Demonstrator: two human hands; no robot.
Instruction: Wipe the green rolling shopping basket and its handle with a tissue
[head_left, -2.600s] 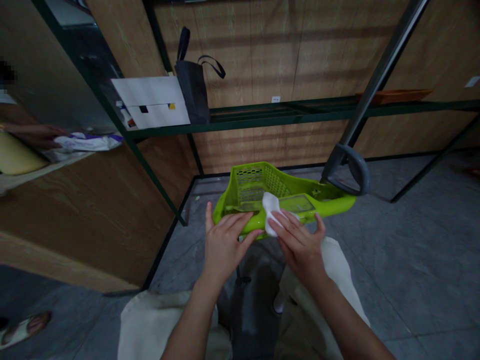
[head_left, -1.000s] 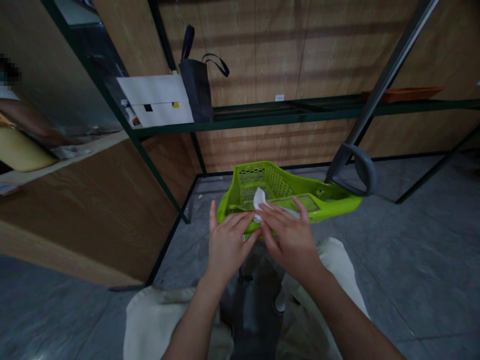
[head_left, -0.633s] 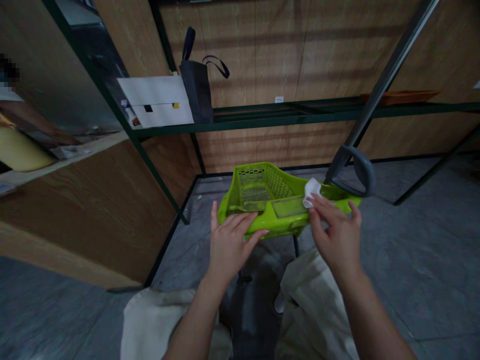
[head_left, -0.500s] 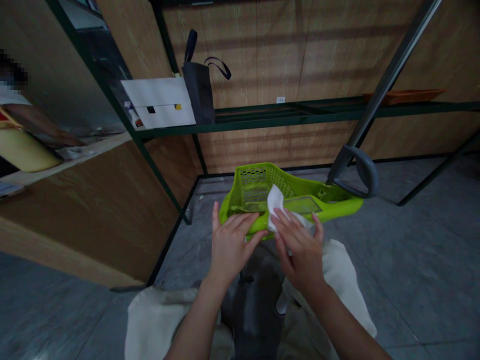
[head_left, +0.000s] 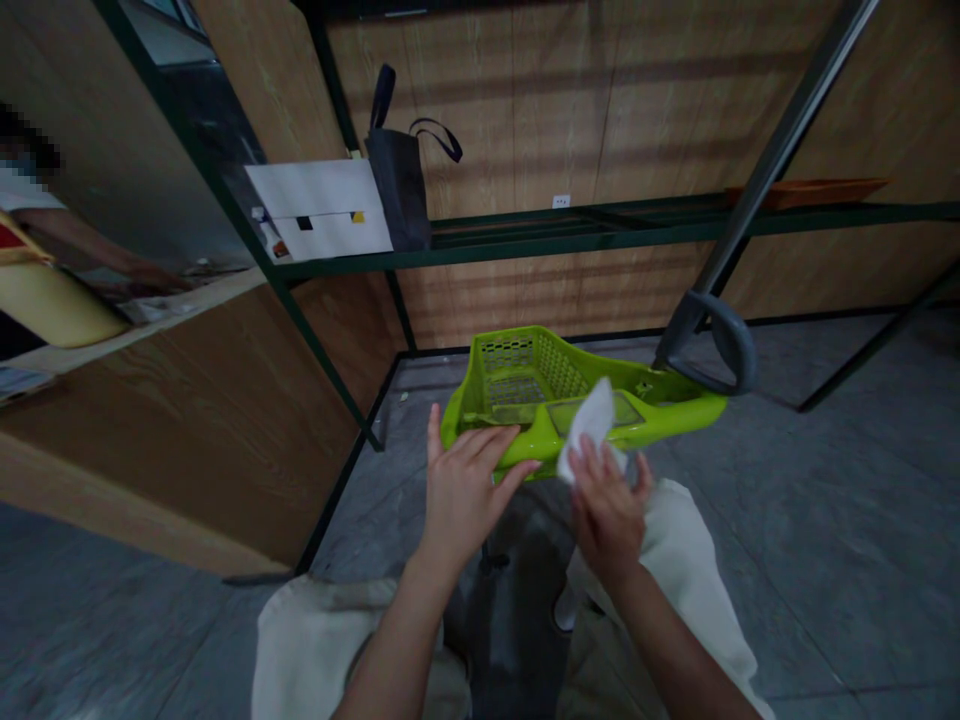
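Note:
A lime-green plastic shopping basket [head_left: 517,440] with mesh sides stands in front of my knees. Its dark grey handle [head_left: 731,345] sticks up at the right end. My left hand [head_left: 469,490] grips the near rim toward the left, thumb below and fingers over the top. Under the fingers of my right hand [head_left: 611,505] is a white tissue [head_left: 592,425], lying against the same rim further right. One corner of the tissue points up over the clear panel on the rim. The palm side of my right hand is hidden.
Beyond the basket runs a green metal rack [head_left: 525,240] bearing a white box [head_left: 330,210] and a dark tote bag [head_left: 401,185]. A wooden counter [head_left: 187,430] stands to the left, with a yellow container [head_left: 56,300] and another person's arm [head_left: 97,245]. Grey floor surrounds the basket.
My right hand has slid the tissue a little to the right along the basket rim. My left hand keeps its hold in the same place.

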